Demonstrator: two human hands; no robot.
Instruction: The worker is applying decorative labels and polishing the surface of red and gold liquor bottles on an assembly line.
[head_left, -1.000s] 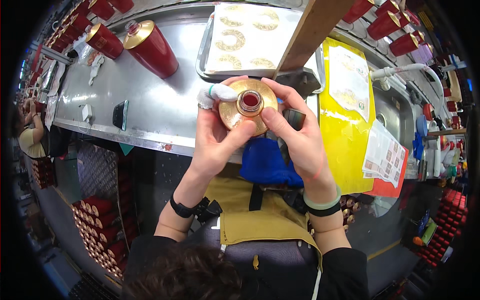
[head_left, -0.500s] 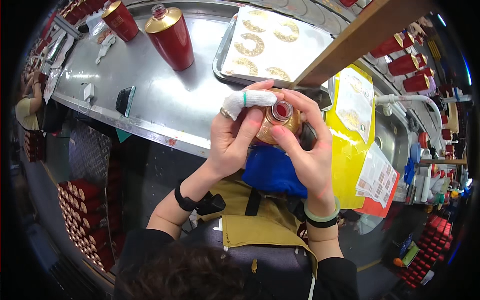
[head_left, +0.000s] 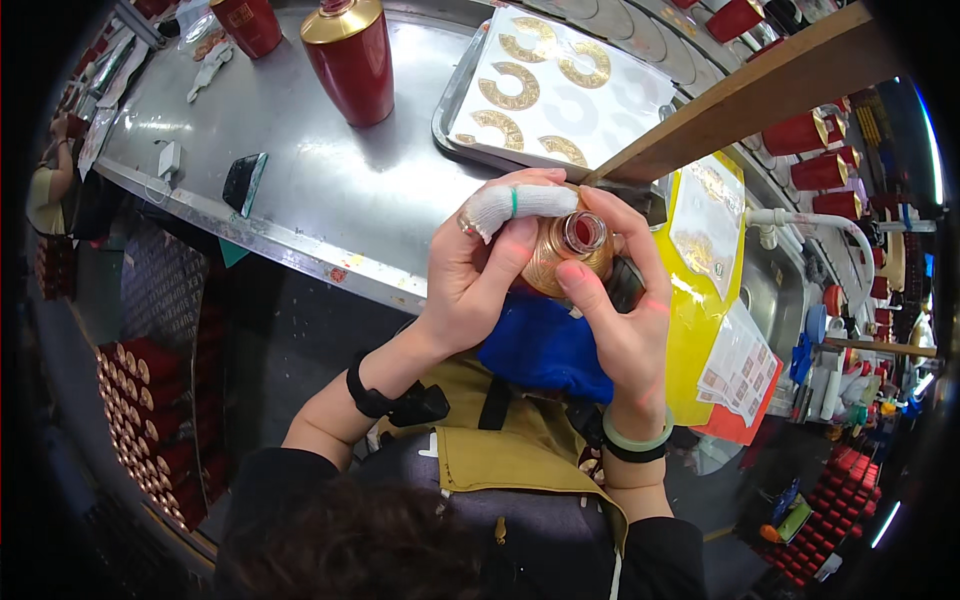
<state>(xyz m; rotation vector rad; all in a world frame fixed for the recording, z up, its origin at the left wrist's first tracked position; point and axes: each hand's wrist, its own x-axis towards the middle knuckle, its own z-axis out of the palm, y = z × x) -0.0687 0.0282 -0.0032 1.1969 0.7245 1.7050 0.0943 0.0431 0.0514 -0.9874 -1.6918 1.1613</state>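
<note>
Between my two hands is a bottle with a gold shoulder (head_left: 545, 262) and a clear, uncapped neck (head_left: 584, 233) that tilts toward me. My left hand (head_left: 482, 255) wraps its left side, the thumb pressing on the gold shoulder. A white cloth finger cover (head_left: 510, 207) with a green band sits on one left finger. From the right, my right hand (head_left: 625, 300) grips the bottle, its thumb just below the neck. The bottle's lower body is hidden by my hands. Under it, a blue cloth (head_left: 545, 345) lies over my lap.
A tray (head_left: 447, 120) holds a white sheet (head_left: 580, 115) with gold arc-shaped decals. Red bottles (head_left: 352, 65) stand on the metal table (head_left: 300, 190). A wooden bar (head_left: 730, 90) slants close to my right hand. Right are a yellow sheet (head_left: 685, 350) and a sink (head_left: 780, 285). A person (head_left: 55, 185) is far left.
My hands and the bottle have shifted slightly right in the view. The neck now leans a little more toward the right, and my grip stays on the shoulder.
</note>
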